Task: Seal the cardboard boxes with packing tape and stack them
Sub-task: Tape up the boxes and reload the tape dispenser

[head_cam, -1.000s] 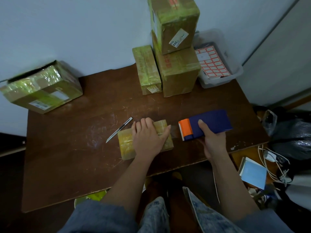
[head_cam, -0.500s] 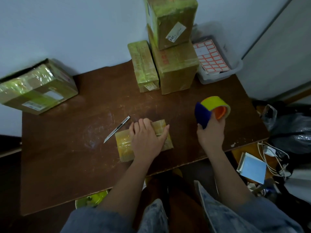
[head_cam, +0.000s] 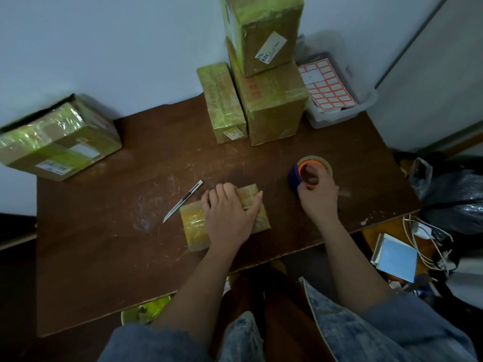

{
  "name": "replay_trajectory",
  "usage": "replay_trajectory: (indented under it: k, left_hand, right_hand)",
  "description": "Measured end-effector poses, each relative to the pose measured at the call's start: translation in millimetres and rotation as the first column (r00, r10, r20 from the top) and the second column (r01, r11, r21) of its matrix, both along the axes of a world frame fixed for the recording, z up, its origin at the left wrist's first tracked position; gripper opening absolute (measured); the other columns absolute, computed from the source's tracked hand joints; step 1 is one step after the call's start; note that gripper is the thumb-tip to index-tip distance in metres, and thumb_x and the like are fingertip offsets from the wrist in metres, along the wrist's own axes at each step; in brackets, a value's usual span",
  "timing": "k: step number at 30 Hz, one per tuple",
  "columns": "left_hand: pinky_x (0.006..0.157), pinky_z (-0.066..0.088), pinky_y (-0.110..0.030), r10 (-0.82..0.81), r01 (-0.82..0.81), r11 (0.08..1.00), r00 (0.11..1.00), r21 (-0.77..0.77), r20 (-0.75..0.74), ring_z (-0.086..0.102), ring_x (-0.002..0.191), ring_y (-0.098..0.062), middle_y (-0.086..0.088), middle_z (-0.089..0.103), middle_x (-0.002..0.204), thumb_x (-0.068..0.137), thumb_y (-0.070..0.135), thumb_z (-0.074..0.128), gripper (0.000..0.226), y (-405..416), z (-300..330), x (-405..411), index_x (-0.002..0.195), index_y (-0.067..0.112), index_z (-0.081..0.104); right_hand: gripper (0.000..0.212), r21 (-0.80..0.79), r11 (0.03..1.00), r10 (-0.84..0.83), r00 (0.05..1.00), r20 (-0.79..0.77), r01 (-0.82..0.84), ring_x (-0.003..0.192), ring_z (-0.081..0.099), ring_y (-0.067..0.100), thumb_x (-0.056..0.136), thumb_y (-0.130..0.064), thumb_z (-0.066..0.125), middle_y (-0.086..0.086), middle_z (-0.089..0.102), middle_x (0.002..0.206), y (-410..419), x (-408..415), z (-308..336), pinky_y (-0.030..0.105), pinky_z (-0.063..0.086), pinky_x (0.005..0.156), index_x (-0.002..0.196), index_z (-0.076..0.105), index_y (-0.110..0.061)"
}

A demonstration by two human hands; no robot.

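Your left hand (head_cam: 230, 212) lies flat on the small box (head_cam: 194, 231), with the fingers spread over its top and the thumb reaching toward the far right edge; the fingers press down and do not curl round anything. Your right hand (head_cam: 317, 194) grasps the tape dispenser (head_cam: 313, 168), with the fingers hooked into the orange ring in the middle of the roll, and the dispenser sits on the table (head_cam: 104, 257) well to the right of the box. The small box lies near the front edge of the table, right under your left palm. It looks light and stiff, so I think it will slide if you push it from the side. Its top is shiny with tape, so it may feel slippery. Hold it by the two long sides, with the thumb on one side and the fingers on the other, and it should lift easily with one hand. The corners look firm, so a gentle squeeze should not hurt it. Just to the left of the box lies a thin knife (head_cam: 183, 201), with its point aimed toward you, so keep your fingers away from it. At the back of the table stands a stack of boxes (head_cam: 271, 95), where I think this small one could go. A big box (head_cam: 57, 145) sits apart on the left.
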State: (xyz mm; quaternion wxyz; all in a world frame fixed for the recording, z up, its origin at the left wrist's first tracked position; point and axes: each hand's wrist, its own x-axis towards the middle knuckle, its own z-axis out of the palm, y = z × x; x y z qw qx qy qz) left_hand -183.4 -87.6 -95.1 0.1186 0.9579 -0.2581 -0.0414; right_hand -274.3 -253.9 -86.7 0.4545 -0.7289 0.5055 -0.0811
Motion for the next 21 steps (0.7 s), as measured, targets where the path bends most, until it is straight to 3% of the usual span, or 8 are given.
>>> replay_trajectory:
  k: [2,4,7,9,11,16,18,21]
  left_hand:
    - [0.104,0.036,-0.045,-0.006,0.006,1.000,1.000,0.008,-0.003,0.052,0.099,-0.023,0.001,0.053,0.096,0.088,0.075,0.028,0.061,0,0,0,0.097,0.018,0.049]
    - [0.103,0.036,-0.045,-0.006,0.006,1.000,1.000,0.011,0.000,0.053,0.098,-0.023,0.001,0.053,0.096,0.088,0.076,0.027,0.063,0,0,0,0.097,0.018,0.049]
    - [0.101,0.038,-0.044,-0.009,0.008,1.000,1.000,0.006,0.023,0.054,0.095,-0.023,0.000,0.055,0.094,0.088,0.075,0.026,0.065,1,1,-1,0.096,0.016,0.052]
    - [0.101,0.038,-0.044,-0.012,0.011,1.000,0.999,0.005,0.036,0.054,0.094,-0.023,0.000,0.056,0.093,0.088,0.075,0.026,0.064,1,1,0,0.095,0.016,0.052]
    - [0.100,0.038,-0.044,-0.011,0.011,1.000,0.999,0.009,0.038,0.054,0.094,-0.023,0.000,0.056,0.093,0.089,0.074,0.026,0.063,1,1,0,0.095,0.017,0.052]
    - [0.107,0.033,-0.043,-0.043,0.043,0.999,0.999,0.003,0.002,0.053,0.100,-0.023,-0.001,0.056,0.098,0.095,0.064,0.023,0.056,2,5,-1,0.100,0.016,0.051]
    - [0.113,0.027,-0.043,-0.061,0.054,0.994,0.996,-0.095,-0.072,0.051,0.111,-0.023,-0.003,0.055,0.109,0.097,0.056,0.023,0.054,5,7,3,0.113,0.013,0.051]
    - [0.109,0.031,-0.036,-0.066,-0.055,0.915,0.957,-0.400,-0.282,0.041,0.123,-0.020,-0.008,0.041,0.131,0.103,0.038,0.034,0.044,12,22,10,0.136,0.009,0.041]
  right_hand:
    - [0.035,0.178,0.909,-0.405,0.902,0.149,0.378,0.103,0.059,0.004,0.092,-0.004,0.058,-0.012,0.063,0.110,-1,-2,9,0.038,0.048,0.102,0.121,0.061,-0.022]
    - [0.027,0.342,0.691,-0.713,0.680,0.172,0.637,0.096,0.062,0.001,0.091,-0.002,0.058,-0.012,0.065,0.101,-6,-6,12,0.027,0.053,0.090,0.107,0.065,-0.023]
    - [0.027,0.456,0.435,-0.900,0.392,0.190,0.776,0.093,0.065,0.006,0.090,0.001,0.055,-0.005,0.067,0.098,-16,-17,13,0.025,0.056,0.085,0.091,0.064,-0.024]
    - [0.029,0.436,0.386,-0.922,0.325,0.211,0.813,0.094,0.065,0.008,0.089,0.004,0.052,-0.002,0.067,0.101,-19,-25,15,0.026,0.057,0.085,0.089,0.063,-0.023]
    - [0.030,0.345,0.453,-0.889,0.390,0.238,0.822,0.098,0.063,0.008,0.089,0.005,0.052,-0.003,0.065,0.103,-16,-30,21,0.025,0.057,0.083,0.090,0.063,-0.024]
    - [0.030,0.262,0.829,-0.549,0.808,0.212,0.494,0.098,0.063,0.008,0.093,0.000,0.054,-0.009,0.063,0.102,22,-22,38,0.029,0.056,0.085,0.097,0.064,-0.028]
    - [0.030,0.359,0.869,-0.434,0.872,0.225,0.340,0.098,0.064,0.008,0.095,0.001,0.052,-0.010,0.064,0.102,43,-15,41,0.028,0.056,0.087,0.100,0.064,-0.026]
    - [0.032,0.363,0.898,-0.356,0.897,0.263,0.250,0.098,0.064,0.005,0.096,0.001,0.051,-0.011,0.067,0.101,64,-6,39,0.030,0.053,0.095,0.100,0.065,-0.026]
